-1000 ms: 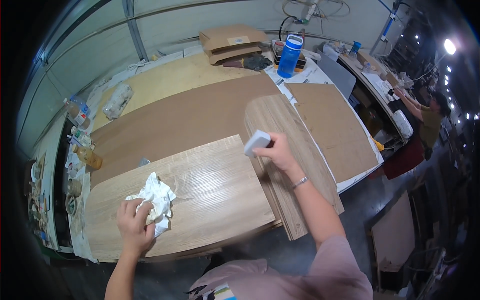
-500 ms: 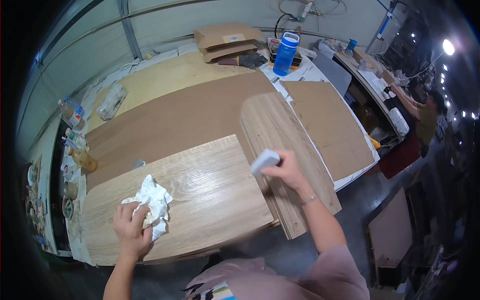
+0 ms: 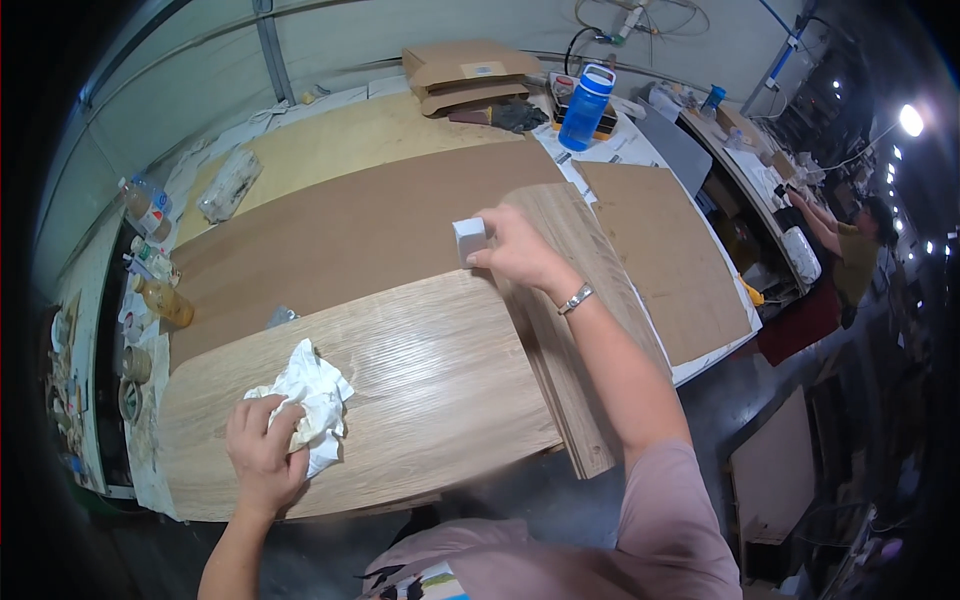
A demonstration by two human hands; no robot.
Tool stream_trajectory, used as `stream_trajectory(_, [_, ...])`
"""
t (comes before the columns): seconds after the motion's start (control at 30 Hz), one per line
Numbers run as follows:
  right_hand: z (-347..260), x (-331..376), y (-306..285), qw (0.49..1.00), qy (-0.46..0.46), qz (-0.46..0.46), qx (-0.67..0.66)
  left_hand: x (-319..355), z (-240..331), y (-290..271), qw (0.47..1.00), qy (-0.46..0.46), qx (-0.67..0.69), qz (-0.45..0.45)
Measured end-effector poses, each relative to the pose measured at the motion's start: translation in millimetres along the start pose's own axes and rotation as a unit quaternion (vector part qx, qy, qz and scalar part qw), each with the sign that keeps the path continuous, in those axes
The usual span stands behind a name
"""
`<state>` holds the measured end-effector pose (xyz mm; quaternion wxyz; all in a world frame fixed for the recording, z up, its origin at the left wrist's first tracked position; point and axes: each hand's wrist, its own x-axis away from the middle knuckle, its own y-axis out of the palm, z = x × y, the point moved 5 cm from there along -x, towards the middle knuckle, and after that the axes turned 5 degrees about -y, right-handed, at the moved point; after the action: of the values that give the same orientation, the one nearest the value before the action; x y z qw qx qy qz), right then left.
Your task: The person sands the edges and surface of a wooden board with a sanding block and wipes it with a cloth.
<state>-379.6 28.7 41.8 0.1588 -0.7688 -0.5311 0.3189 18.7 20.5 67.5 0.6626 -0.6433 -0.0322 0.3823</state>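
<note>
A wood-grain panel (image 3: 400, 370) with a rounded left corner lies in front of me. On its left half, my left hand (image 3: 265, 450) is closed over a crumpled white cloth (image 3: 318, 395), pressed on the surface. My right hand (image 3: 515, 245) pinches a pale grey rectangular block (image 3: 469, 242) between thumb and fingers, at the panel's far right corner. Whether the block touches the panel edge I cannot tell. Beneath my right forearm, a narrower stack of wood-grain boards (image 3: 570, 340) stands beside the panel, partly hidden by the arm.
Brown board (image 3: 350, 220) covers the table behind the panel, with another sheet (image 3: 670, 260) at right. A blue bottle (image 3: 587, 110), cardboard (image 3: 470, 75) and a wrapped bundle (image 3: 230, 185) sit farther back. Bottles (image 3: 163, 300) line the left side. Another person (image 3: 855, 240) works at far right.
My right hand has carried the block away from me and leftward, from the panel's right edge to its far right corner. The left hand stays on the cloth.
</note>
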Motion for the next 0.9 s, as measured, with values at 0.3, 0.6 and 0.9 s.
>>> stream_trajectory(0.3, [1.0, -8.4, 3.9, 0.990, 0.056, -0.086, -0.093, 1.8, -5.9, 2.0, 1.000, -0.005, 0.009, 0.004])
stream_trajectory(0.6, [-11.0, -10.0, 5.5, 0.996, 0.060, -0.062, -0.009, -0.1, -5.3, 0.3, 1.000, 0.000, 0.009, 0.001])
stream_trajectory(0.9, [-18.8, 9.9, 9.9, 0.991, 0.077, 0.075, 0.079, 3.5, -5.9, 1.5, 1.000, -0.004, 0.012, 0.003])
